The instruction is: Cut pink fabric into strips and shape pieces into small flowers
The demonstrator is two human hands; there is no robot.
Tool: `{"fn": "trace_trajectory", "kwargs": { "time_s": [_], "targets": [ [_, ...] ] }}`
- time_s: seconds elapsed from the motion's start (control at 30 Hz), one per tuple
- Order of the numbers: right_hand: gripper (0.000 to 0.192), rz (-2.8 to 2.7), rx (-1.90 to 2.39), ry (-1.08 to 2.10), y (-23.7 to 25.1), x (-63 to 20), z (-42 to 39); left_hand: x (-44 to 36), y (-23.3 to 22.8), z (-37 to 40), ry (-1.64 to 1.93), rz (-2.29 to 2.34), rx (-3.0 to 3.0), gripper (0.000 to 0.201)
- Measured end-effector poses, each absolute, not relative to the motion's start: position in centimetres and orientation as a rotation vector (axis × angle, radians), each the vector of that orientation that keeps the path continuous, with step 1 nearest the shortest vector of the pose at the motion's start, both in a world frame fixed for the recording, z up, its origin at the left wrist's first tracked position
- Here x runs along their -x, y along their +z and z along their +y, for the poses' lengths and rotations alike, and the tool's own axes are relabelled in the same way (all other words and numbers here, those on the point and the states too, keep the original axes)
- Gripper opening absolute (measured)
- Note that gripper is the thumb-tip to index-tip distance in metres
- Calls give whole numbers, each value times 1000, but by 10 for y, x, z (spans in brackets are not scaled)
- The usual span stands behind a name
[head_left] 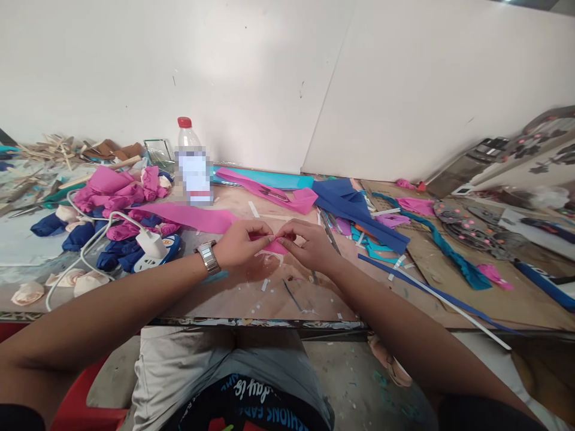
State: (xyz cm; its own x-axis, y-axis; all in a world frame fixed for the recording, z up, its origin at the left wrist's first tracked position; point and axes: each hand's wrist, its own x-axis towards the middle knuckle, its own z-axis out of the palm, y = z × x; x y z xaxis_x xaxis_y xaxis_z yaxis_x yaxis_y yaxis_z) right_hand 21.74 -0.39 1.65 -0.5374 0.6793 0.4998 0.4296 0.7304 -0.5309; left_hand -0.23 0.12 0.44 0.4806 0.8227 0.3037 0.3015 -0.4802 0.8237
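Pink strip (197, 216): one, pinched at its end by left hand (240, 242) and right hand (309, 244); one bottle (192, 161) behind.

My hands meet mid-table.
Left hand (240, 242) touches right hand (309, 244); bottle (194, 164) behind them, charger (151, 243) to the left.

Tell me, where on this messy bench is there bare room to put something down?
The barest patch lies on the table near the front edge, just before the left hand and right hand, which pinch a pink strip; only small scraps there. More brown board shows between the blue strip and the teal ribbon. Crowded: the pink and blue rosettes at left.
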Motion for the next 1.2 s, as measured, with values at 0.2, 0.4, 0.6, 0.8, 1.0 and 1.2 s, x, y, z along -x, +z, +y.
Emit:
{"fn": "trace_trajectory", "kwargs": {
  "time_s": [0.2, 0.4, 0.6, 0.8, 1.0, 1.2],
  "targets": [
    [11, -2149, 919, 506, 17, -211, -9, 0, 7, -6, 993, 955, -2119, 26],
    [10, -2118, 973, 611, 16, -208, -10, 1, 9, -10, 1073, 963, -2357, 20],
    [9, -2129, 959, 585, 17, -210, -9, 2, 4, -9, 1057, 974, -2418, 22],
    [12, -2042, 1030, 687, 15, -205, -11, 1, 0, -9, 1033, 1035, -2517, 25],
    [14, -1960, 1051, 834, 12, -202, -10, 0, 0, -10, 1014, 1059, -2484, 29],
    [12, -1959, 1065, 796, 10, -207, -8, 1, 5, -8, 963, 1114, -2366, 32]
  ]
}}
